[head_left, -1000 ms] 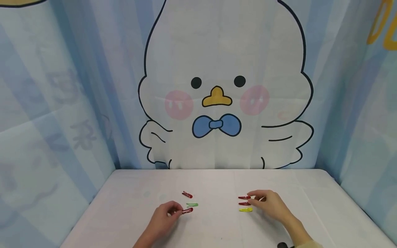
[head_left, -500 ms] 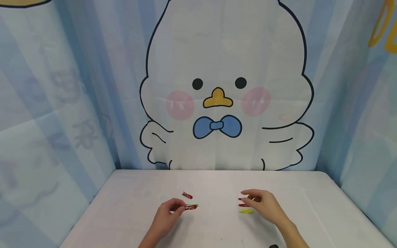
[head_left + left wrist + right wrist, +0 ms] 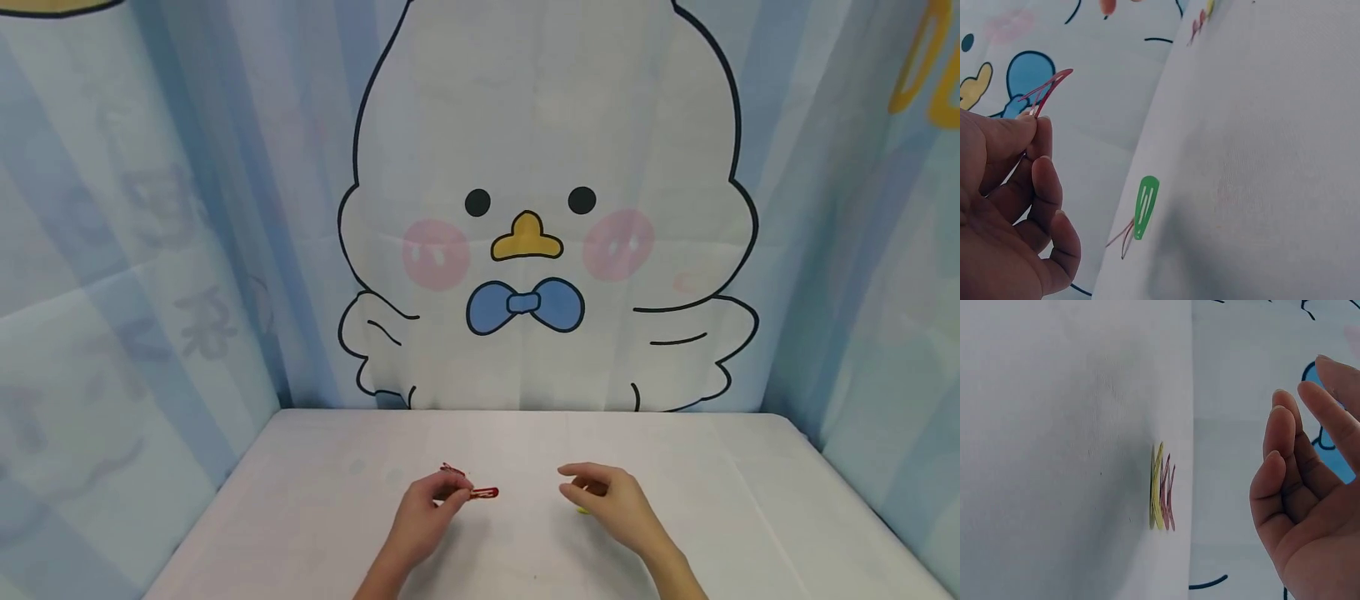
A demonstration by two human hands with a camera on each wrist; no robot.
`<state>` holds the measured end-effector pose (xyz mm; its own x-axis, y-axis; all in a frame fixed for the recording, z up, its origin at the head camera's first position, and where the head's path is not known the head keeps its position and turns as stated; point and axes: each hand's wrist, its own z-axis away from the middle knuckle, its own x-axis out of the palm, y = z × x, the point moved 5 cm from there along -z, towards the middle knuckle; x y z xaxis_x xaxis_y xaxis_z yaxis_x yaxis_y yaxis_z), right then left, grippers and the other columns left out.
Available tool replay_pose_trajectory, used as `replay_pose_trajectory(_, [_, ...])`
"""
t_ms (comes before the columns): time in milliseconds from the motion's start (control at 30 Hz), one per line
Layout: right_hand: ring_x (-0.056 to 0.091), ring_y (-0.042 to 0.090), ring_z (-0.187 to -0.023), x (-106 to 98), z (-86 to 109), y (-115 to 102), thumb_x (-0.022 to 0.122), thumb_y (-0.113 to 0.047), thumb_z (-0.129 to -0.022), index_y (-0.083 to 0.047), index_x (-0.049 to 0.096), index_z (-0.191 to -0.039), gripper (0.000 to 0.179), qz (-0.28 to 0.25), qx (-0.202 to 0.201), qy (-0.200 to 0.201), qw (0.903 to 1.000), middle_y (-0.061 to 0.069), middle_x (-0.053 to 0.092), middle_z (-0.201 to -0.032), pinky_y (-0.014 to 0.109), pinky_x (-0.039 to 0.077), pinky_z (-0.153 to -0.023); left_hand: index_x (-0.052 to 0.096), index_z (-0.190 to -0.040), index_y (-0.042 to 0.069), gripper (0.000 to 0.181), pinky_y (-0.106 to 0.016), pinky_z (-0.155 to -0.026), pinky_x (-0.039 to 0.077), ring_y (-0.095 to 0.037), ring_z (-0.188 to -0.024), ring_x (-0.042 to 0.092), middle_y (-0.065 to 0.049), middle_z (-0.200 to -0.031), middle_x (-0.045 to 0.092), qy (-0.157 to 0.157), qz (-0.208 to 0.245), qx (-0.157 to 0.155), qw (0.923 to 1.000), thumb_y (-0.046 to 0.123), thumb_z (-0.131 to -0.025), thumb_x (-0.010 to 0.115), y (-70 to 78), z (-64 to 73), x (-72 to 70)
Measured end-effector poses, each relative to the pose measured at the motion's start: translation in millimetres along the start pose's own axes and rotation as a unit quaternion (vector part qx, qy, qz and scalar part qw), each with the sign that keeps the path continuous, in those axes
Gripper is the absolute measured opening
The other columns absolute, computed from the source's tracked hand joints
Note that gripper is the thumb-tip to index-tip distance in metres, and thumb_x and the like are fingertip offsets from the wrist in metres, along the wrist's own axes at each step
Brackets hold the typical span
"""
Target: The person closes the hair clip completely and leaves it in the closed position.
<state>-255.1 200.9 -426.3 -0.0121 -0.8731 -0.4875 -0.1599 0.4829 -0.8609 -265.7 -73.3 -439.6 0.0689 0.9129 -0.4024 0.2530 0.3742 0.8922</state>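
Observation:
My left hand (image 3: 423, 512) pinches a red snap hair clip (image 3: 485, 492) between thumb and index finger, lifted off the table. Seen from the left wrist, the two arms of this clip spread apart. Below that hand lie a green hair clip (image 3: 1146, 206) and, beside it, another red hair clip (image 3: 450, 469). My right hand (image 3: 615, 504) hovers above the table with relaxed fingers and holds nothing. Under it a yellow hair clip (image 3: 1157, 494) and two red hair clips (image 3: 1168, 500) lie in a row; the head view mostly hides them behind the hand.
The white table (image 3: 525, 550) runs back to a cloth backdrop (image 3: 525, 367) printed with a white cartoon bird. Striped blue cloth (image 3: 97, 333) hangs along the left side, and similar cloth (image 3: 892, 333) along the right.
My left hand has lifted the red hair clip from the table and carried it right, toward the middle. My right hand has moved left, away from the clips near its fingertips.

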Motion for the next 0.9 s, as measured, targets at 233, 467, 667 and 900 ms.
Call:
replay_pose_trajectory(233, [0.059,0.012,-0.071,16.3,0.1,-8.3,0.079,-0.021,-0.088,-0.006,0.075,-0.113,0.030,-0.015,-0.032,-0.007,0.9994,-0.001,0.068,-0.087,0.026,0.048,-0.065,0.073,-0.098,0.008,0.005,-0.032,-0.074,0.049,-0.016,-0.084,0.061,0.004,-0.089,0.068,-0.005,0.007,0.006,0.9999,0.010,-0.095,0.069,5.7,-3.9,7.0])
replay_pose_trajectory(467, [0.060,0.010,-0.072,29.4,-0.2,-18.3,0.079,-0.020,-0.088,-0.006,0.074,-0.111,0.027,-0.027,-0.066,-0.021,0.9973,-0.002,0.068,-0.087,0.026,0.049,-0.066,0.073,-0.098,0.008,0.006,-0.031,-0.073,0.049,-0.016,-0.084,0.061,0.003,-0.089,0.068,-0.007,0.021,0.013,0.9997,0.012,-0.095,0.069,13.3,-4.7,14.1])
replay_pose_trajectory(667, [0.062,0.013,-0.075,39.2,0.9,-25.9,0.078,-0.020,-0.089,-0.005,0.072,-0.109,0.025,-0.063,-0.066,-0.033,0.9953,0.001,0.069,-0.089,0.026,0.051,-0.069,0.072,-0.098,0.007,0.006,-0.030,-0.073,0.050,-0.018,-0.084,0.063,0.002,-0.089,0.069,-0.013,0.039,0.020,0.9990,0.011,-0.095,0.069,16.4,-5.7,21.6])
replay_pose_trajectory(900, [0.062,0.014,-0.073,46.2,4.4,-25.5,0.078,-0.016,-0.090,-0.004,0.070,-0.106,0.022,-0.110,-0.046,-0.036,0.9923,0.004,0.068,-0.088,0.026,0.050,-0.068,0.072,-0.099,0.009,0.005,-0.032,-0.074,0.049,-0.018,-0.086,0.062,0.003,-0.089,0.069,-0.027,0.045,0.003,0.9986,0.012,-0.096,0.068,14.7,-6.9,29.4])
